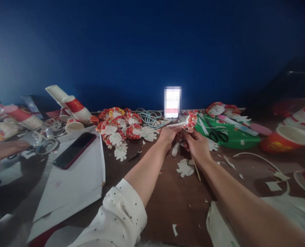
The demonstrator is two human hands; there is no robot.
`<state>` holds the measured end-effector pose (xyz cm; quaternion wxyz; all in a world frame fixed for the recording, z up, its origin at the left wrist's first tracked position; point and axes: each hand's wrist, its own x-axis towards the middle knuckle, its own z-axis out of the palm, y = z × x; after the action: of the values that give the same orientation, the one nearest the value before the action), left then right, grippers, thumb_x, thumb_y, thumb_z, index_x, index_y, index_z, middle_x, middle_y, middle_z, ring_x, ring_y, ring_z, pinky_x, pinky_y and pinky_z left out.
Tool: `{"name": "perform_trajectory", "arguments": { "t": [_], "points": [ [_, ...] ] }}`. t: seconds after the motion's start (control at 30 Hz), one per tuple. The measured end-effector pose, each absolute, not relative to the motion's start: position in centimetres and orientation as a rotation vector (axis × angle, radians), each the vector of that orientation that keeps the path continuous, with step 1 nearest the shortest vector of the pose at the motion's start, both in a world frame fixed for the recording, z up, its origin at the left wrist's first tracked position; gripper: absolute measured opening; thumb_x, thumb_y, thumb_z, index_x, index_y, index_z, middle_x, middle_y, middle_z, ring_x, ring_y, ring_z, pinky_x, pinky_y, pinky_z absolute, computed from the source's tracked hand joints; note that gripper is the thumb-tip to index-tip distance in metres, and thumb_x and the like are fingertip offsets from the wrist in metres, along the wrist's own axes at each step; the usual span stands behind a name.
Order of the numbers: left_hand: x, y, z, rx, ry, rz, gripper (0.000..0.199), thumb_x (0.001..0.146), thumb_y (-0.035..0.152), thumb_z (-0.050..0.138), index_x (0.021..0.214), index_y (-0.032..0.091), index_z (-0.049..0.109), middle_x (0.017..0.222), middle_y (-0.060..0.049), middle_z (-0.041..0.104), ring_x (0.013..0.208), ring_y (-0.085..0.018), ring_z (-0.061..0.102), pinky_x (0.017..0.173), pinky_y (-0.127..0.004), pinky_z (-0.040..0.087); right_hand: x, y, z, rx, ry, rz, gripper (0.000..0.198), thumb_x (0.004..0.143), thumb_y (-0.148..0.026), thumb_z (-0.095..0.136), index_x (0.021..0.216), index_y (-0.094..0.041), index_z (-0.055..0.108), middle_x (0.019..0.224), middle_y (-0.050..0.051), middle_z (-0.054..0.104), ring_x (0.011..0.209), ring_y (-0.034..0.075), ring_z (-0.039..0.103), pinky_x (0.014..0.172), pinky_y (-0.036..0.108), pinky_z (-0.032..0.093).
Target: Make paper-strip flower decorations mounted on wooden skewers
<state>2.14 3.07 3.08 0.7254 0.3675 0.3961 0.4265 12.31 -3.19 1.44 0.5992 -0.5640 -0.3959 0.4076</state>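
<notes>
Hands first: I've got both of mine pinched together at about 12 o'clock over the brown table (pixel 173 202), left hand (pixel 168 134) closed on a thin white strip (pixel 176 124), right hand (pixel 197 144) closed on a paper-cup flower (pixel 190 122) with a wooden stick (pixel 196 169) running back under my palm. The flower is one piece, white inside with a red and orange patterned rim, held just above the tabletop. Counting the rest: roughly five or six finished flowers in a pile (pixel 118 127) at 11 o'clock, one black phone (pixel 74 150) on white paper (pixel 72 178) at 10, one pair of black scissors (pixel 217 134) on a green sheet (pixel 229 137) at 1, one red bowl (pixel 283 139) at 2. Its yellow print is too blurry to read. Somebody else's hand (pixel 5 148) sits at 9.
</notes>
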Motion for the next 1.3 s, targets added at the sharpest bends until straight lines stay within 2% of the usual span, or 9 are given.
{"name": "perform_trajectory", "arguments": {
  "t": [0.13, 0.37, 0.67, 0.87, 1.07, 1.3],
  "points": [
    [2.2, 3.3, 2.7, 0.789, 0.881, 0.961, 0.017, 0.068, 0.018, 0.081, 0.068, 0.011, 0.066, 0.049, 0.001, 0.054, 0.041, -0.005, 0.040, 0.044, -0.021, 0.027, 12.3, -3.1, 1.4, -1.273, -0.880, 0.982, 0.032, 0.072, -0.045, 0.074, 0.092, -0.022, 0.067, 0.054, -0.005, 0.055, 0.044, 0.011, 0.045, 0.038, 0.024, 0.029],
    [1.8, 3.3, 3.2, 0.693, 0.855, 0.987, 0.011, 0.069, 0.010, 0.078, 0.071, 0.010, 0.067, 0.057, 0.000, 0.059, 0.049, -0.006, 0.046, 0.046, -0.021, 0.028, 12.2, -3.1, 2.1, -1.189, -0.822, 1.139, 0.034, 0.065, -0.038, 0.077, 0.091, -0.021, 0.064, 0.058, -0.006, 0.053, 0.048, 0.009, 0.043, 0.040, 0.022, 0.027],
    [1.6, 3.0, 3.6, 0.730, 0.820, 0.927, 0.017, 0.068, 0.015, 0.083, 0.072, 0.009, 0.067, 0.058, -0.001, 0.061, 0.048, -0.006, 0.048, 0.046, -0.021, 0.029, 12.2, -3.2, 2.7, -1.152, -0.785, 1.229, 0.036, 0.058, -0.034, 0.080, 0.085, -0.020, 0.061, 0.064, -0.005, 0.056, 0.051, 0.008, 0.043, 0.042, 0.021, 0.027],
    [1.5, 3.0, 3.9, 0.667, 0.840, 0.935, 0.022, 0.070, 0.008, 0.079, 0.064, 0.013, 0.059, 0.054, 0.002, 0.057, 0.046, -0.005, 0.049, 0.046, -0.019, 0.031, 12.6, -3.2, 2.7, -1.119, -0.765, 1.320, 0.037, 0.058, -0.033, 0.082, 0.085, -0.020, 0.060, 0.067, -0.004, 0.055, 0.052, 0.007, 0.041, 0.041, 0.020, 0.025],
    [1.5, 3.1, 3.6, 0.674, 0.760, 0.904, 0.019, 0.072, 0.007, 0.078, 0.066, 0.011, 0.060, 0.055, 0.002, 0.056, 0.046, -0.004, 0.049, 0.044, -0.018, 0.029, 12.7, -3.1, 2.6, -1.037, -0.684, 1.387, 0.040, 0.055, -0.031, 0.086, 0.085, -0.019, 0.061, 0.071, -0.002, 0.058, 0.051, 0.006, 0.039, 0.039, 0.018, 0.024],
    [1.4, 3.5, 3.1, 0.663, 0.711, 0.895, 0.017, 0.070, 0.008, 0.080, 0.068, 0.010, 0.063, 0.060, -0.001, 0.061, 0.049, -0.005, 0.053, 0.046, -0.018, 0.037, 12.7, -3.2, 2.5, -0.975, -0.625, 1.440, 0.041, 0.054, -0.025, 0.089, 0.084, -0.018, 0.062, 0.067, -0.005, 0.054, 0.051, 0.004, 0.041, 0.039, 0.015, 0.023]
  ]
}}
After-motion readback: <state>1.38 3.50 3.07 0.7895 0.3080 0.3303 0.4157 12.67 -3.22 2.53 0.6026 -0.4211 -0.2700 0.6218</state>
